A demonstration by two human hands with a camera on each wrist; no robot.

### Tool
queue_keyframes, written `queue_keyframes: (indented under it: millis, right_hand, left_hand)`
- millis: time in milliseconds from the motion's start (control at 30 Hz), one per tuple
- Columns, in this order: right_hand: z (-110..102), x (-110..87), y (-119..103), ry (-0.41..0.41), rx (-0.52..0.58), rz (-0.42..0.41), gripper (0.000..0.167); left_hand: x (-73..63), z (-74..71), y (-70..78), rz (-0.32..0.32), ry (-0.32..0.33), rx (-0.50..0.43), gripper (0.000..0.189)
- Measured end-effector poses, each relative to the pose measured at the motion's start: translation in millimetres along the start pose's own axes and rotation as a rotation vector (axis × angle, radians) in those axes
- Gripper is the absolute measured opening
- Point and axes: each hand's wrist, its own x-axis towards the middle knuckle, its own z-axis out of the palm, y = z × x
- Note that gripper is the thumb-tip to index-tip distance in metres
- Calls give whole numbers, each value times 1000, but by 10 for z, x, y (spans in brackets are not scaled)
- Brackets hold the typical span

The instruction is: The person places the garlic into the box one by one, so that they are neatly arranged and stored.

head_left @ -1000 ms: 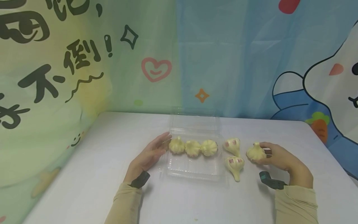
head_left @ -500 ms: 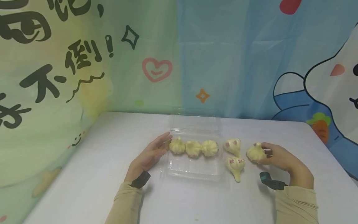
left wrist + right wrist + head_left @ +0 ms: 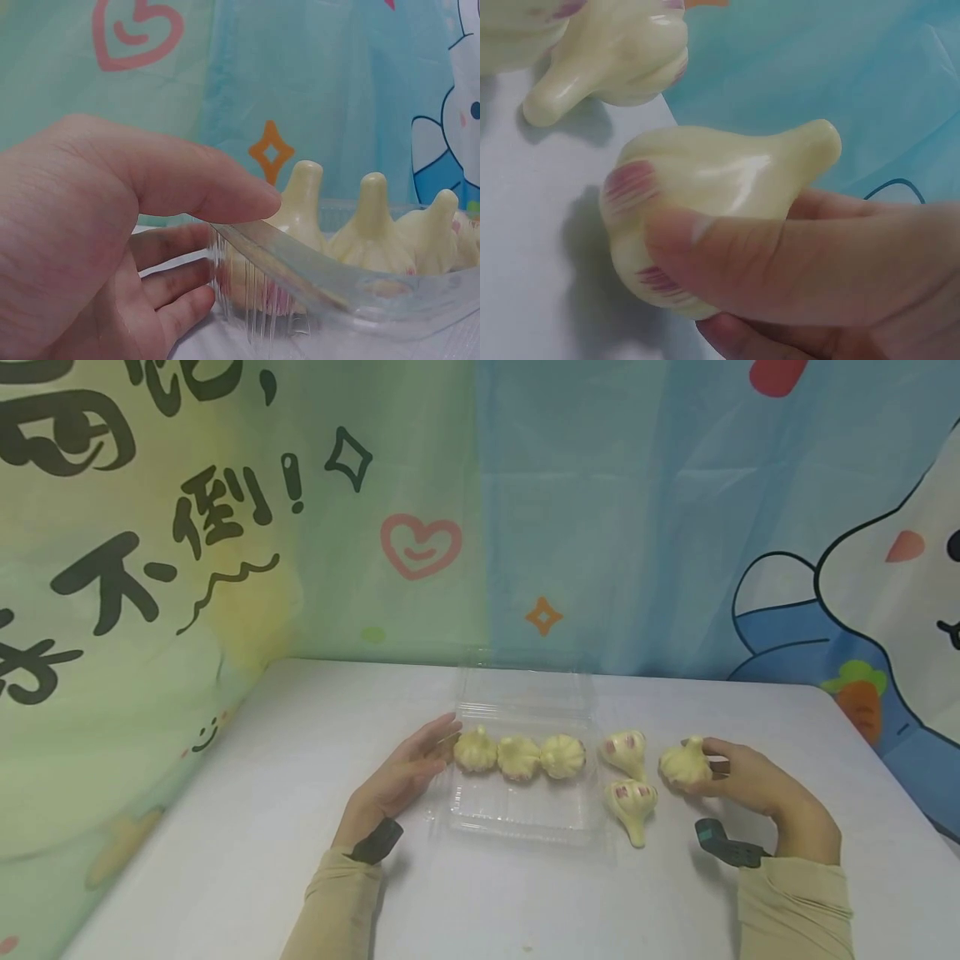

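My right hand [image 3: 750, 778] grips a garlic bulb [image 3: 697, 161] with purple streaks, the thumb lying across its side. A shadow below it falls on the white table in the right wrist view. At the left side of a clear plastic box [image 3: 517, 818], my left hand [image 3: 405, 770] lies with extended fingers; its thumb touches the rim and the other fingers rest by the outer wall. Three garlic bulbs stand in a row inside: left [image 3: 475, 750], middle [image 3: 518, 758] and right [image 3: 562, 756]. Between box and right hand lie two loose bulbs, one rear [image 3: 622, 750] and one front [image 3: 632, 802].
The box's clear lid [image 3: 521, 689] is folded back toward the printed curtain [image 3: 570, 510], which hangs behind the white table [image 3: 247, 827]. Each wrist carries a dark camera mount, the left one [image 3: 377, 841] and the right one [image 3: 727, 845].
The bulb in my right hand has tilted a little, its stem leaning more to the right. My left hand and the other bulbs stay in place.
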Motion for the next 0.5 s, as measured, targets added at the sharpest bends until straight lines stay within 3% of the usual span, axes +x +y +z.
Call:
queue_keyframes:
  millis: [500]
  right_hand:
    - [-38, -2, -70, 15, -11, 20, 96]
  left_hand:
    - [-3, -4, -2, -9, 9, -8, 69]
